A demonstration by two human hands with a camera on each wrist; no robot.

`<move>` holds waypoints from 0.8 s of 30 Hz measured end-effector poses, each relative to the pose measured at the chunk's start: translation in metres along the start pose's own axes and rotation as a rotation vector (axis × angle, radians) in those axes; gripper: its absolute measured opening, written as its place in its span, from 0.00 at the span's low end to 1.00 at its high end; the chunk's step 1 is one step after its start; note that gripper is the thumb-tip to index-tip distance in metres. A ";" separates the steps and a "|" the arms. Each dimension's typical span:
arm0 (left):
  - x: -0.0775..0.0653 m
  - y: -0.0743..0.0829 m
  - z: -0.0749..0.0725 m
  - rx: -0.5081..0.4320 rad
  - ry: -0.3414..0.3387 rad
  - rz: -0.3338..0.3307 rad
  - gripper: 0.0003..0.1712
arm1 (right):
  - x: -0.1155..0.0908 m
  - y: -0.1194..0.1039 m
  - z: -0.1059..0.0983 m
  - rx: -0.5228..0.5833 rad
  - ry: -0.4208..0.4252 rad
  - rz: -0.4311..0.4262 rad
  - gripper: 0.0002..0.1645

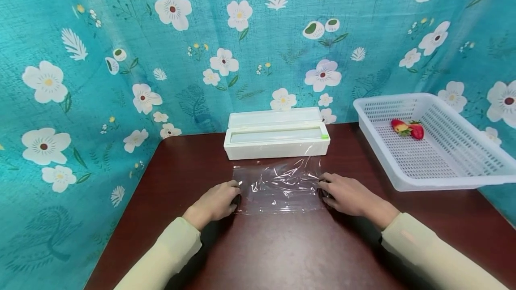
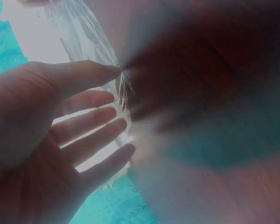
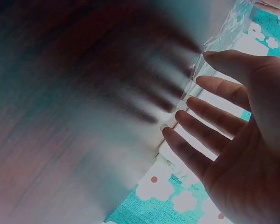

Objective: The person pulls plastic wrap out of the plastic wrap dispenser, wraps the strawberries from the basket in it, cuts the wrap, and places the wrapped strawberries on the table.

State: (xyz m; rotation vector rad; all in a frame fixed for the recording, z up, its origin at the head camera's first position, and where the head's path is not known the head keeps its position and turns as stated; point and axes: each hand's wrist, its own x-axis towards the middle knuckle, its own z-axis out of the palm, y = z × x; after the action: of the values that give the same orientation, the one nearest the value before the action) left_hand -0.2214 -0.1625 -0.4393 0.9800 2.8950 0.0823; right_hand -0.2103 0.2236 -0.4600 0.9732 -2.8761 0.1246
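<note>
A sheet of clear plastic wrap (image 1: 278,187) lies wrinkled and shiny on the dark table, running out from the front of a long white wrap dispenser box (image 1: 278,149) whose lid is raised. At the sheet's left edge is my left hand (image 1: 219,200); in the left wrist view its thumb and fingers reach out fairly straight, the fingertips right at the film. My right hand (image 1: 348,194) rests at the opposite edge, and the right wrist view shows its spread fingers (image 3: 210,126) with the tips along the film's border.
To the right stands a white plastic basket (image 1: 427,147) with strawberries (image 1: 416,130) in it. A small bright green piece (image 1: 324,137) sits on the dispenser's right end. Behind the dark red-brown table (image 1: 282,249) hangs a teal flowered cloth (image 1: 262,35).
</note>
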 end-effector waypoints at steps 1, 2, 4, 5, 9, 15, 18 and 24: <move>0.000 -0.001 0.000 -0.002 0.000 -0.002 0.11 | 0.002 0.000 0.000 0.001 0.000 -0.001 0.19; 0.000 -0.001 0.000 -0.004 -0.005 -0.004 0.11 | 0.003 0.000 0.000 -0.001 -0.001 0.000 0.18; 0.000 -0.002 -0.001 -0.008 -0.015 -0.010 0.11 | 0.004 0.000 0.000 -0.002 0.002 0.000 0.18; 0.000 -0.002 -0.001 -0.012 -0.023 -0.017 0.11 | 0.005 0.000 0.000 -0.003 0.001 0.003 0.18; 0.000 -0.002 -0.001 -0.027 -0.050 -0.042 0.15 | 0.003 -0.001 0.000 -0.017 -0.013 0.009 0.19; -0.002 -0.003 -0.001 -0.021 -0.028 0.008 0.15 | 0.001 -0.003 -0.001 -0.034 -0.031 0.017 0.20; -0.002 0.000 -0.003 -0.027 -0.033 0.009 0.16 | 0.001 -0.003 -0.002 -0.048 -0.051 0.020 0.20; 0.003 0.010 -0.004 -0.030 -0.023 0.066 0.14 | 0.000 -0.006 -0.007 -0.043 -0.080 0.019 0.20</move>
State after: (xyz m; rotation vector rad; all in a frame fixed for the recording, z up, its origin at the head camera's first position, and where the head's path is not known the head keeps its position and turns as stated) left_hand -0.2181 -0.1535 -0.4346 1.0643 2.8324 0.1170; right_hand -0.2061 0.2197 -0.4523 0.9654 -2.9471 0.0262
